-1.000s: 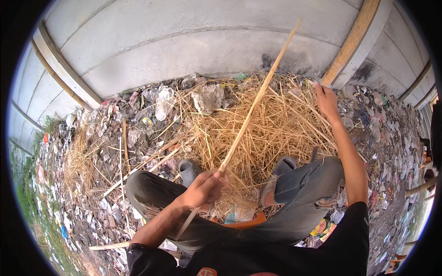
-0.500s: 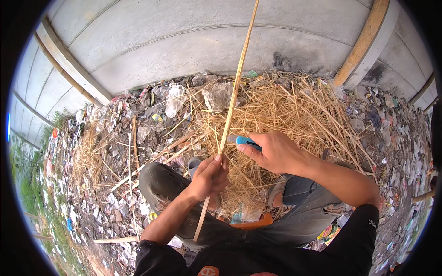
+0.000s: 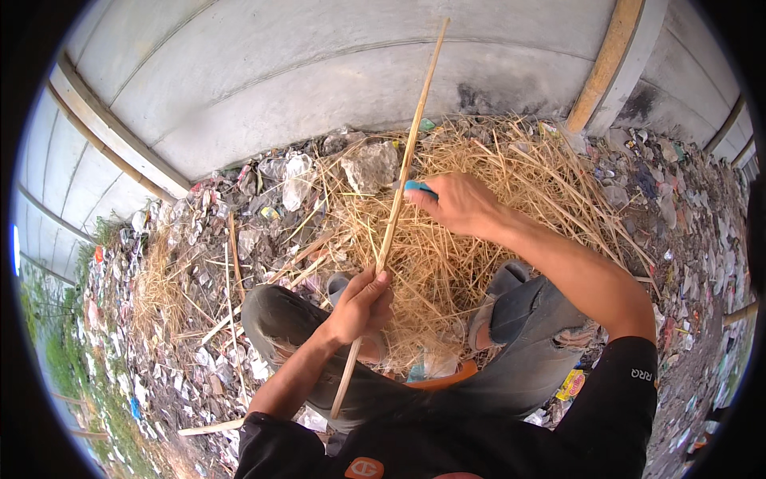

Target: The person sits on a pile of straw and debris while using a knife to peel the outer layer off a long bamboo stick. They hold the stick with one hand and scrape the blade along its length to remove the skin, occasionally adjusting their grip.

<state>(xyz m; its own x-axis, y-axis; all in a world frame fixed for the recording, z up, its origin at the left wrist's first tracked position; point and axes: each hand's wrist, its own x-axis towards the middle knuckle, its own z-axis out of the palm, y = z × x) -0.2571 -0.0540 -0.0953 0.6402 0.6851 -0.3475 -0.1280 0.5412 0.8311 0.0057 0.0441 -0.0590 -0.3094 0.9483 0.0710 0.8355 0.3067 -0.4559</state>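
A long pale strip of split wood, perhaps bamboo (image 3: 396, 203), slants from my lap up past the pile toward the wall. My left hand (image 3: 361, 307) is wrapped round its lower part, above my bent left knee. Closed round the blue handle of a utility knife (image 3: 420, 189), my right hand (image 3: 459, 205) is farther up along the strip. The knife's short blade end is at the strip's right edge; I cannot tell whether it touches. Below both hands lies a heap of thin straw-coloured shavings (image 3: 479, 203), between and beyond my sandalled feet.
A grey concrete panel wall (image 3: 319, 72) rises at the far side, with a wooden post (image 3: 604, 64) on the right. A rock (image 3: 371, 166) lies before it. Litter covers the ground. Loose sticks (image 3: 233, 251) lie at the left; an orange curved object (image 3: 443, 377) sits between my legs.
My right hand has moved with the knife farther up the strip, away from my left hand. My left hand keeps its hold, and the strip's top end has come into view.
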